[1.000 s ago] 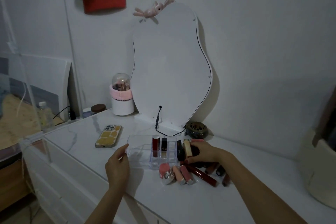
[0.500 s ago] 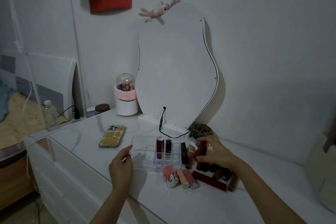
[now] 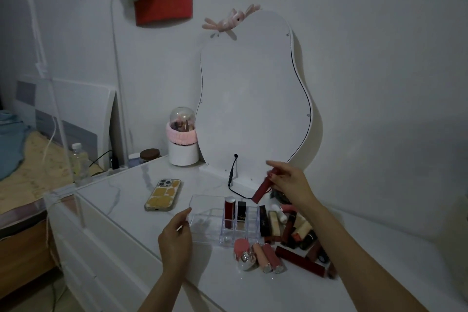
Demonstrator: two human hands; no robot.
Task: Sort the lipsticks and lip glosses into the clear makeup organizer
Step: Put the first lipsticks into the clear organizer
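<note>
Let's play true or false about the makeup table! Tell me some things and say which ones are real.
1. The right hand holds a dark red tube in the air. True.
2. The clear organizer holds five lipsticks. False: two stand in it, a red lipstick and a black lipstick.
3. The left hand touches the organizer's left edge. True.
4. The phone lies inside the organizer. False: it lies on the tabletop, left of it.
5. A pile of loose tubes lies right of the organizer. True.
</note>
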